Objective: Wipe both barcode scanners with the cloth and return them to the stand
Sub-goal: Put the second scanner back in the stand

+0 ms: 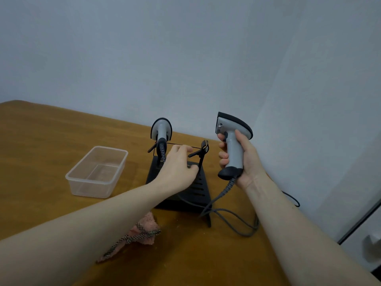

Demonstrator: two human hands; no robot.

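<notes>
My right hand [241, 159] grips a grey barcode scanner [232, 141] by its handle, upright and lifted just right of the black stand [199, 188]. Its coiled cable [231, 215] trails down onto the table. A second grey scanner [161, 130] hangs in the stand's left holder. My left hand [178, 168] reaches over the stand, its fingers curled at the thin cross wire near the empty right holder [203, 150]; whether it holds the wire is unclear. The pink cloth [142, 232] with a checked trim lies on the table under my left forearm.
A clear plastic container [97, 172] stands empty on the wooden table [41, 145], left of the stand. A pale wall rises close behind and to the right. The table's right edge runs close beside my right forearm.
</notes>
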